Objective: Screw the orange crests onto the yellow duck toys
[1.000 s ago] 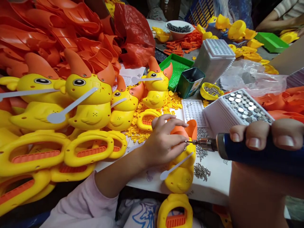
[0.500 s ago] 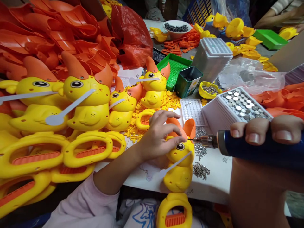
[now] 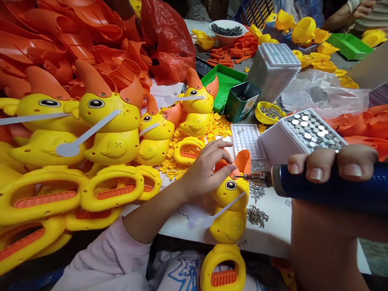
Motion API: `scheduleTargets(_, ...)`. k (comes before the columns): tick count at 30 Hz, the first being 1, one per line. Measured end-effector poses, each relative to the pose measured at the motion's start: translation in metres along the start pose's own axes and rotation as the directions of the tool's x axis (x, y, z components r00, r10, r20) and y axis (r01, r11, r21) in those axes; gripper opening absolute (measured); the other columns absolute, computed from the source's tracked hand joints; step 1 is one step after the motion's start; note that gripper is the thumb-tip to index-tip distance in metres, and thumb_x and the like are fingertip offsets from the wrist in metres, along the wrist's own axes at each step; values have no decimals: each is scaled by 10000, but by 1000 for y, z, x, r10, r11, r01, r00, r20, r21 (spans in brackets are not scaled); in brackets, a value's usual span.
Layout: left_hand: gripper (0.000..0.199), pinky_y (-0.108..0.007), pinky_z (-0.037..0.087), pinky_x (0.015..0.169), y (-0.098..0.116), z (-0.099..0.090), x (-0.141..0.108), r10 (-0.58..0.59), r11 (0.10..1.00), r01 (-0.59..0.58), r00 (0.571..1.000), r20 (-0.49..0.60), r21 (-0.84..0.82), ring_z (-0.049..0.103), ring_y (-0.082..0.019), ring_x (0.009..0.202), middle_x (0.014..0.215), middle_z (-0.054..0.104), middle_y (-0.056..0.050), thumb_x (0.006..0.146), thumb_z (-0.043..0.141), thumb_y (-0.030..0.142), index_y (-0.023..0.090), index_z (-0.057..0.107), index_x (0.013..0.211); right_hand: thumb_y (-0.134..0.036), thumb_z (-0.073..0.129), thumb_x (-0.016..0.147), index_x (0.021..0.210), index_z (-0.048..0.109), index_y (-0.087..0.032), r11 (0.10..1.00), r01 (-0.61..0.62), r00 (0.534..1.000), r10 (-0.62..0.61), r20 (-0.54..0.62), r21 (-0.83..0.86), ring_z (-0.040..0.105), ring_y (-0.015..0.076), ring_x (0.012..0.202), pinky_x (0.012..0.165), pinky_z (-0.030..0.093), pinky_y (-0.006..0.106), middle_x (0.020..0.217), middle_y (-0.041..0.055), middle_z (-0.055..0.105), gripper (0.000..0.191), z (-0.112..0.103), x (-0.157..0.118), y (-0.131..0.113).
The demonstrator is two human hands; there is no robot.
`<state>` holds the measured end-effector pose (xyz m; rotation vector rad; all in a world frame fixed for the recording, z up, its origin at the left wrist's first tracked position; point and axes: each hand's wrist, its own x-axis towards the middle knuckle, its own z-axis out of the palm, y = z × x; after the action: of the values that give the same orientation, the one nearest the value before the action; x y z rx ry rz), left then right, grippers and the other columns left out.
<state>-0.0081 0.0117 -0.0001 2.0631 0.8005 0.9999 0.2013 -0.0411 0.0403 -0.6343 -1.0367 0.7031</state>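
My right hand (image 3: 325,166) is wrapped round a blue electric screwdriver (image 3: 327,188), held level and pointing left. Its thin bit meets the orange beak piece (image 3: 235,171) on top of a yellow duck toy (image 3: 229,226). My left hand (image 3: 209,167) pinches that toy at its orange part, thumb beside the bit; the fingertips partly hide the piece. A white strip hangs from the toy's front, and its looped handle (image 3: 222,248) overhangs the table's near edge. Small screws (image 3: 257,216) lie in piles just right of the toy.
Several similar duck toys (image 3: 109,137) stand at left, before a heap of orange parts (image 3: 69,36). A tray of silver discs (image 3: 315,129), a dark green tin (image 3: 242,101) and a yellow screw bowl (image 3: 268,112) are beyond. Another person's arm (image 3: 348,18) shows at top right.
The screwdriver has shifted left, its bit now on the orange piece near my left thumb. My left hand keeps its hold on the toy. The view has shifted slightly.
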Motion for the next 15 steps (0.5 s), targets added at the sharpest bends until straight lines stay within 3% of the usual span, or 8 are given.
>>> scheduleTargets(6,76,-463,437,1047,2,0,-1,-22,1000,22,1000,-3,7,551,-249,1209,1188,607,-144,866,633,202,168,587,816,-722,628,668,843,671,-283,999,9,1000,-8,30,-41,455,135,487,505,481,372,677,-42,459,474,-3,1,6)
scheduleTargets(15,56,-424,456,1013,0,2,-2,-14,1000,14,1000,-10,23,566,-237,1154,1074,589,-126,860,629,188,149,606,827,-687,682,646,788,625,-238,999,-20,1000,20,-3,-29,435,118,497,498,480,387,677,-57,424,475,-12,-4,4)
